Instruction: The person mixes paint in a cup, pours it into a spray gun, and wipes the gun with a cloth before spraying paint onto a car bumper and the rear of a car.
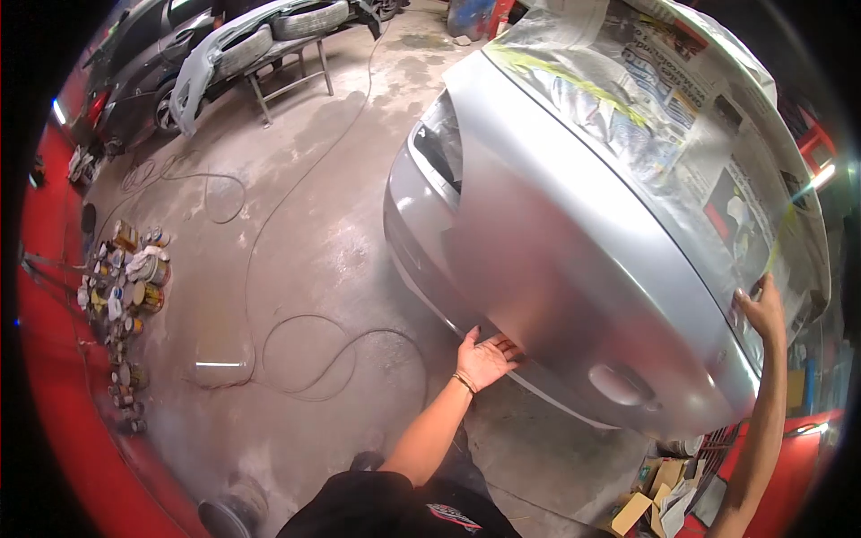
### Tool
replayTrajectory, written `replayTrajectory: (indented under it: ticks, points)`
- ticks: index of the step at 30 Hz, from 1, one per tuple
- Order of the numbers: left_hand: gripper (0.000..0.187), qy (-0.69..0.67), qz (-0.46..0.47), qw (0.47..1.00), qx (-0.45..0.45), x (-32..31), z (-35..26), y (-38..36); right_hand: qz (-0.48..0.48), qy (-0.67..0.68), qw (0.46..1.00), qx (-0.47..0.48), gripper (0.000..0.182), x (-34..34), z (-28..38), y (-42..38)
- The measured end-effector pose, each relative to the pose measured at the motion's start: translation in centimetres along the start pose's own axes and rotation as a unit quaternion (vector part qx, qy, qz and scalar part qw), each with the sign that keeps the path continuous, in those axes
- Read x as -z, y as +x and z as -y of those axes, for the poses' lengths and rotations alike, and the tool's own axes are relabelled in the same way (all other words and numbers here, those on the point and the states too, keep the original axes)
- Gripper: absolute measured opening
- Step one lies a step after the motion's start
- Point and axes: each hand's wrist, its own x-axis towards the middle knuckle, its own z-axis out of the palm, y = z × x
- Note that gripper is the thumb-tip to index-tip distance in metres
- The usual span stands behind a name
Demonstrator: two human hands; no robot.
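A silver car door (556, 242) with patches of dull grey primer-like finish fills the middle, its handle recess (621, 384) low on the right. Palm up, my left hand (487, 360) is at the door's lower edge; its fingertips touch the edge, and the thumb stands apart. My right hand (762, 305) is closed on the door's upper rear edge, thumb on the near side and some fingers hidden. Newspaper and clear film (708, 143) mask the window area next to it, with yellow-green tape (583, 85) along the border.
Paint cans (148, 296) crowd the left wall. A hose (269, 215) loops over the floor. Tyres (309, 20) and a bumper-like part lie on a metal stand (296, 76). Cardboard boxes (664, 489) sit at lower right, and a metal bucket (224, 518) at lower left.
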Motion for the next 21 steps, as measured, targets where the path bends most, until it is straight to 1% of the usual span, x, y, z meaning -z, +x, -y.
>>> replayTrajectory:
  ticks: [1, 4, 7, 10, 11, 14, 17, 20, 21]
  points:
    - [0.087, 0.009, -0.019, 1.0, -0.004, -0.5, 0.1, 0.0, -0.009, -0.017, 1.0, -0.002, 0.062, -0.4, -0.5, 0.1]
    - [0.086, -0.04, 0.03, 0.999, 0.012, -0.2, -0.3, 0.6, 0.004, -0.006, 1.0, -0.029, 0.062, 0.2, 1.1, -0.3]
    - [0.085, -0.064, 0.104, 0.992, 0.043, 0.6, -0.6, 1.0, -0.032, -0.012, 0.999, -0.02, 0.062, 0.5, 2.0, -1.2]
    - [0.086, -0.031, 0.014, 0.999, 0.013, 1.0, -0.5, 1.3, -0.012, 0.062, 0.998, 0.008, 0.059, 0.1, 0.5, -0.4]
    - [0.087, -0.03, 0.008, 0.999, 0.012, 1.0, -0.5, 1.3, -0.015, 0.069, 0.997, 0.009, 0.059, -0.1, 0.3, -0.2]
    - [0.087, -0.011, -0.012, 1.0, -0.008, 0.2, -0.2, 0.8, 0.026, 0.027, 0.998, -0.041, 0.064, 1.7, 2.2, -1.3]
    - [0.086, -0.003, 0.008, 1.0, -0.006, 0.2, -0.1, 1.0, 0.04, 0.062, 0.996, -0.053, 0.069, 1.7, 1.0, -2.6]
    - [0.083, 0.007, 0.039, 0.999, -0.002, 1.2, -0.2, 1.3, -0.025, 0.158, 0.987, 0.03, 0.061, -0.2, -2.4, -5.5]
    - [0.081, 0.009, 0.05, 0.999, -0.002, 1.5, -0.2, 1.5, -0.101, 0.116, 0.985, 0.074, 0.052, -0.4, -1.8, -7.6]
